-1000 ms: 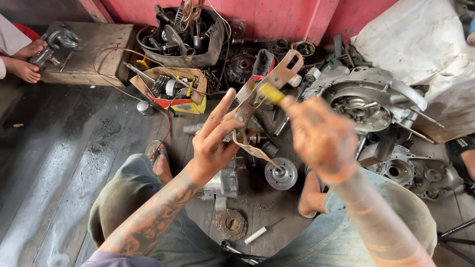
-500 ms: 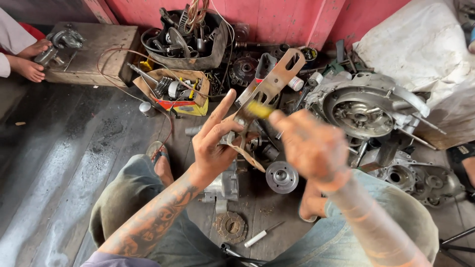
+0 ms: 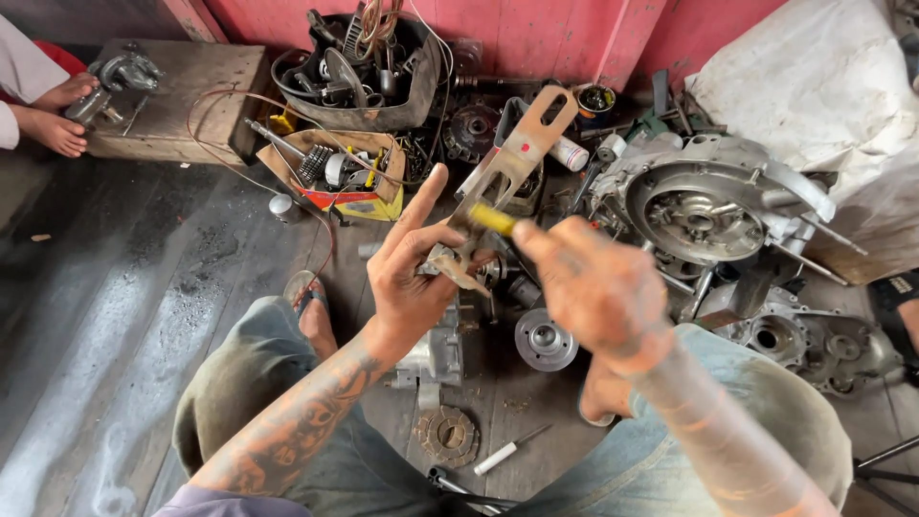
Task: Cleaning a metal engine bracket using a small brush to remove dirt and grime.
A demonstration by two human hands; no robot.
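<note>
My left hand (image 3: 410, 273) holds a flat slotted metal bracket (image 3: 515, 158) by its lower end, forefinger stretched upward, with a small metal part pinched at the palm. My right hand (image 3: 595, 287) grips a tool with a yellow handle (image 3: 491, 219), its tip pressed against the bracket's lower end. Both hands hover above the dark wooden floor between my knees. Below them lie a round metal hub (image 3: 544, 338), a small grey casting (image 3: 436, 356) and a toothed clutch disc (image 3: 447, 433).
A large engine casing (image 3: 713, 206) sits at the right, another cover (image 3: 814, 345) beside it. A basket of parts and wires (image 3: 359, 67) stands by the pink wall, an open box of parts (image 3: 335, 172) below it. Another person's hands (image 3: 57, 115) hold a part at a wooden block, far left.
Both hands with the bracket and yellow-handled tool have stayed together, shifting slightly down and left in view. The tool keeps working at the bracket's lower end.
</note>
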